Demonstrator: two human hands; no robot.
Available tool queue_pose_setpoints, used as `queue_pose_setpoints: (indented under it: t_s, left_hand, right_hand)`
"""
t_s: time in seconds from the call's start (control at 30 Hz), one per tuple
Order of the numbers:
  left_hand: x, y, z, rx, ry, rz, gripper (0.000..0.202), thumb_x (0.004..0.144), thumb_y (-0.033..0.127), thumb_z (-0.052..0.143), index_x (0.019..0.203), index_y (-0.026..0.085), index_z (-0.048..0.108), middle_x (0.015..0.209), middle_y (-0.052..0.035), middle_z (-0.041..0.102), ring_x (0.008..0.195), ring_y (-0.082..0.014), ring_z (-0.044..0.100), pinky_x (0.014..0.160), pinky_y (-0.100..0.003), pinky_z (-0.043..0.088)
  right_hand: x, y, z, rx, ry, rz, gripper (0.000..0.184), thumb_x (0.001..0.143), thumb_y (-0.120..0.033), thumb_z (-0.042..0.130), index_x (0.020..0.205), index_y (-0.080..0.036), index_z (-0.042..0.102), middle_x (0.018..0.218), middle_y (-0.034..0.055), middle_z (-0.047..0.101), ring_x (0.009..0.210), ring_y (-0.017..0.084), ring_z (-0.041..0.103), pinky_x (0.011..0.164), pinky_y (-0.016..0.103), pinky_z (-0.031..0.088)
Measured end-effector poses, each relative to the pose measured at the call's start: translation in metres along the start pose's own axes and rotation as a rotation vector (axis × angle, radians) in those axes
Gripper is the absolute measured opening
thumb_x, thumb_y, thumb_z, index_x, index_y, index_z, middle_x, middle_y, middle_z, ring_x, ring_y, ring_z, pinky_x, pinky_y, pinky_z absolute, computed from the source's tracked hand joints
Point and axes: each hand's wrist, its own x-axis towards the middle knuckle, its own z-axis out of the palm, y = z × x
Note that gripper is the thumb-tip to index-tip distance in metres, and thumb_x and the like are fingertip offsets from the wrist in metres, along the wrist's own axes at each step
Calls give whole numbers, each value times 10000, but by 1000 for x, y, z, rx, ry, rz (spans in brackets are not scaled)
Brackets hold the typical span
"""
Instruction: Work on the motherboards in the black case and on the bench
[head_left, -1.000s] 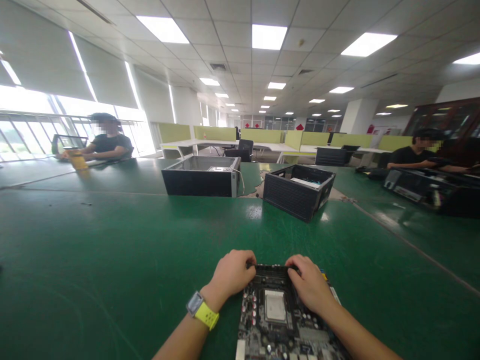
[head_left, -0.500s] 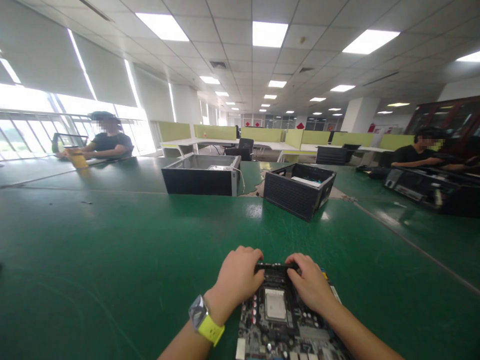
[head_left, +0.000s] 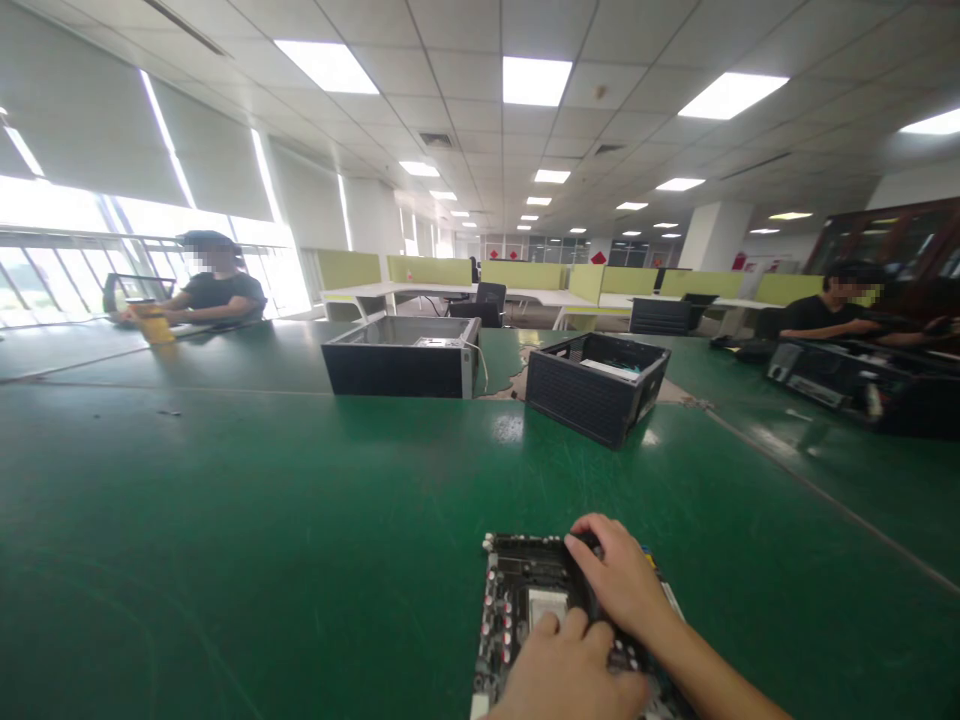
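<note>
Bright. Rectangular white ceiling light panels [head_left: 537, 81] at 12 o'clock; overexposed daylight, clear glass windows [head_left: 52, 212], 9 to 10 o'clock. White glare on glossy green tabletop [head_left: 300, 490]. Bare left hand [head_left: 564, 668], 5 o'clock, slightly blurred. Wide-angle stretch at edges.

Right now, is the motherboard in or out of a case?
Out: the motherboard lies on the green table, no case walls around its visible edges; the two nearest black cases stand farther back.

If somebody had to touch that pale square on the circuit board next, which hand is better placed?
Probably the left hand: its fingers reach over the near side of the pale square, while the right hand is at the far edge of the circuit board.
</note>
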Motion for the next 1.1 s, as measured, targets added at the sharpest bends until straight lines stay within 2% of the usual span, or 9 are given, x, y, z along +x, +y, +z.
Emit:
queue_pose_setpoints:
  t_s: [0.17, 0.27, 0.37, 0.47, 0.57, 0.7, 0.83, 0.97, 1.1]
  left_hand:
    - [10, 4, 31, 109, 207, -11, 162, 840, 389, 578, 796, 273, 682, 780, -24, 679, 751, -239, 644, 546, -304, 408]
    - [19, 4, 52, 182, 360, -8, 146, 817, 378, 607, 739, 267, 663, 651, -13, 651, 625, -221, 622, 489, -301, 347]
    - [22, -1, 64, 208, 441, 26, 150, 804, 399, 621, 738, 266, 646, 635, 0, 647, 609, -225, 612, 475, -308, 314]
    - [13, -13, 58, 199, 391, 88, 155, 847, 361, 580, 769, 237, 631, 689, 2, 662, 653, -211, 614, 496, -313, 326]
    - [-9, -33, 34, 143, 233, 56, 191, 901, 339, 503, 827, 216, 629, 796, -19, 682, 787, -218, 620, 594, -328, 394]
    - [-52, -78, -10, 13, 67, -132, 198, 818, 374, 588, 940, 223, 628, 1014, -34, 678, 961, -246, 582, 797, -381, 444]
    - [-102, -139, -42, -32, 70, -350, 464, 622, 449, 709, 1029, 237, 638, 1100, -37, 662, 1040, -285, 549, 947, -448, 405]
    - [-160, -215, -58, 28, 64, -464, 484, 719, 443, 612, 1170, 267, 622, 1215, -53, 633, 1131, -291, 543, 1000, -446, 393]
    - [-214, -296, -59, 76, 93, -602, 513, 753, 539, 568, 1216, 323, 608, 1309, -47, 584, 1205, -318, 519, 1025, -460, 399]
  right_hand:
    - [-1, 0, 1, 16, 15, 3, 305, 884, -443, 412, 940, -216, 607, 988, 60, 648, 967, 227, 553, 883, 352, 392]
    - [0, 2, -1, -2, 37, -6, 347, 882, -459, 420, 1051, -213, 597, 1095, 71, 632, 1052, 234, 537, 929, 366, 387]
    - [10, 9, -10, -54, 64, -20, 433, 868, -484, 440, 1183, -206, 547, 1226, 79, 586, 1156, 248, 492, 986, 395, 368]
    - [34, 21, -29, -173, 138, -42, 515, 861, -508, 440, 1249, -176, 502, 1280, 99, 558, 1192, 265, 476, 1005, 418, 368]
    - [75, 32, -56, -360, 220, -67, 541, 861, -504, 437, 1261, -143, 491, 1281, 124, 558, 1184, 288, 488, 994, 431, 384]
    - [142, 38, -91, -587, 299, -98, 546, 868, -496, 425, 1262, -122, 481, 1285, 145, 552, 1186, 286, 491, 1001, 399, 379]
    - [196, 50, -110, -645, 273, -75, 612, 846, -524, 448, 1271, -84, 461, 1271, 202, 543, 1181, 312, 492, 988, 414, 381]
    - [229, 75, -119, -685, 148, -38, 609, 811, -567, 473, 1206, -108, 532, 1203, 192, 587, 1126, 336, 526, 924, 436, 418]
    - [254, 93, -126, -711, 39, 14, 667, 781, -646, 458, 1194, -134, 567, 1247, 178, 572, 1141, 354, 520, 919, 441, 419]
